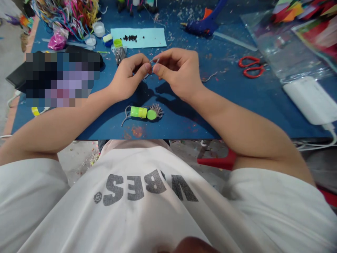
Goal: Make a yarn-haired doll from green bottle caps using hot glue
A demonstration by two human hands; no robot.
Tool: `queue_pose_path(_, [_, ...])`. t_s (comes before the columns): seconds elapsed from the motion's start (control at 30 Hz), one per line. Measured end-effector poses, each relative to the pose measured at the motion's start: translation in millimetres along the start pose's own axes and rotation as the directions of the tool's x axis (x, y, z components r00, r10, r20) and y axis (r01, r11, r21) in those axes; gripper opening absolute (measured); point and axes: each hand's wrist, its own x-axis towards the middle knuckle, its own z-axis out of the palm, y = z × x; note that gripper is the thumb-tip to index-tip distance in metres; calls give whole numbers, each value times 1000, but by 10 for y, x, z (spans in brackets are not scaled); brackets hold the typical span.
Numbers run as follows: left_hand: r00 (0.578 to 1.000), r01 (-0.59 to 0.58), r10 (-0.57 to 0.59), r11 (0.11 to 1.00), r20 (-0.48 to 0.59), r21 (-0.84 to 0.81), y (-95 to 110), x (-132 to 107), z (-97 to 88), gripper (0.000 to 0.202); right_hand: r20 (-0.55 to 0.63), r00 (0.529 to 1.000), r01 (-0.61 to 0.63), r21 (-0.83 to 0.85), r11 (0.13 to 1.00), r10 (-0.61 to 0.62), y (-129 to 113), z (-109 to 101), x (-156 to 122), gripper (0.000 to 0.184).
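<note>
Between pinching fingers (146, 67), perhaps grey wire (155, 60)

Red scissors (251, 66) lie right on the blue surface (237, 105). A blue glue gun (205, 23) rests far off, with a light-blue sheet (154, 39) carrying dark beads (131, 37) left of it. Tangled coloured pipe cleaners (68, 14) are at the far left.

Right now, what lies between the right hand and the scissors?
In the head view, a short grey strand lies on the table between the right hand, which pinches a grey wire, and the scissors.
</note>
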Motion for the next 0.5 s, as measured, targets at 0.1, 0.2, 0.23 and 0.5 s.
queue_pose_path(0.1, [1000, 9, -9, 1000, 0, -9, 18, 2, -10, 48, -51, 998, -26, 27, 999, 27, -20, 121, -64, 58])
queue_pose_path(0.2, [999, 37, -37, 999, 29, 2, 16, 12, -12, 44, -60, 996, -62, 6, 998, 62, 9, 91, -82, 54])
queue_pose_path(0.23, [998, 57, -58, 998, 39, 21, 9, 14, -12, 43, -77, 994, -72, 7, 997, 73, 15, 61, -77, 54])
queue_pose_path(0.5, [993, 91, -115, 918, 40, 386, 210, -56, -303, 51, -142, 988, -74, -80, 994, 62, -262, -268, -51, 57])
